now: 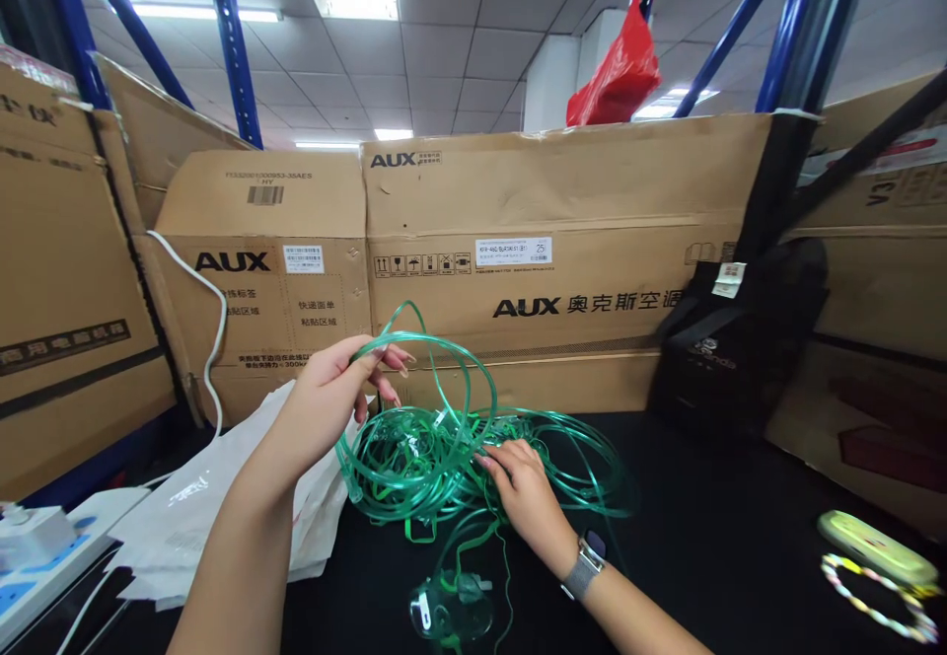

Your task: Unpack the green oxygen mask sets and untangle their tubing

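Note:
My left hand is raised above the pile, thumb and fingers closed round a loop of clear green tubing. Lower down and to the right, my right hand reaches into a tangled heap of green tubing on the black table. Its thumb and fingertips are pressed together at the tubing, and what exactly they pinch is partly hidden. In front of the heap, near the bottom edge, lies a clear green oxygen mask with a green strap and a thin cord beside it.
White plastic bags lie stacked at left, near a power strip and a white cable. AUX cardboard boxes wall off the back. A black bag stands at right, with a yellow-green case and a beaded bracelet nearer.

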A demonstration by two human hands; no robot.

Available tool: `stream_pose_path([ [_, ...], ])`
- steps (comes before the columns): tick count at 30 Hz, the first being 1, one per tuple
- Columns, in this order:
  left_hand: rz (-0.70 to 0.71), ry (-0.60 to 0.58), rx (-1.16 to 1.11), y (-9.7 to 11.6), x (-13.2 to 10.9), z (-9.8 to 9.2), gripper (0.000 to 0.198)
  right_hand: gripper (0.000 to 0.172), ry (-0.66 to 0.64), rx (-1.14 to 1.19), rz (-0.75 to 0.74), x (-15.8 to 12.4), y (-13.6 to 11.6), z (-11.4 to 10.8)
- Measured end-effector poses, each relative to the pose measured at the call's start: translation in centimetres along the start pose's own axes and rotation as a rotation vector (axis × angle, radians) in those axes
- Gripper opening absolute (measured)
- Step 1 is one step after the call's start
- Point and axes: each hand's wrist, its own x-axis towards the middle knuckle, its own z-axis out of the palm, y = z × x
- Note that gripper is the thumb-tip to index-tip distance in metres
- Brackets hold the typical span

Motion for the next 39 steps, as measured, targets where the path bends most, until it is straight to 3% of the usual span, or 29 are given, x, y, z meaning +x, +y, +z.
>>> stream_pose_path([
  [7,0.004,0.002,0.025,0.0,0.1,-0.1,0.021,0.027,-0.021,0.125,-0.047,-0.1,-0.2,-0.1],
  [19,0.009,0.026,0.01,0.0,0.0,-0.1,0.021,0.029,-0.003,0.065,0.065,-0.2,-0.7,-0.2],
  [31,0.015,0.032,0.009,-0.1,0.0,-0.2,0.02,0.036,0.0,0.37,0.258,0.0,-0.4,0.6],
  [39,0.012,0.028,-0.005,-0.1,0.0,-0.1,0.02,0.038,0.068,0.415,0.255,0.2,-0.6,0.0],
])
